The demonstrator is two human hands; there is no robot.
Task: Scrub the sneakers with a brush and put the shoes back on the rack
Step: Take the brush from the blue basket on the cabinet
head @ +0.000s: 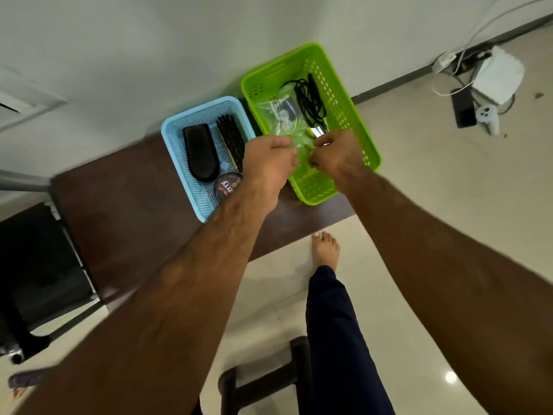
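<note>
Fingers [285,142] of the left hand [267,163] and right hand [339,154] pinch a clear bag [281,118] over the green basket [344,109], the brush [230,140] lies untouched in the blue basket [176,151] just left of them, and no sneakers or rack show, so scrubbing looks unstarted.

A single wide-angle camera, worn on the head, looks forward and steeply down from above the table [119,199]. The left hand [269,163] and right hand [338,154] reach in from the lower corners and pinch a bag [284,115] just above centre. The blue basket [176,151] and green basket [353,115] lie near, within arm's reach. The wall [149,40] fills the top, the floor [449,190] and a bare foot [324,250] the lower right. Straight lines bend toward the edges.
</note>
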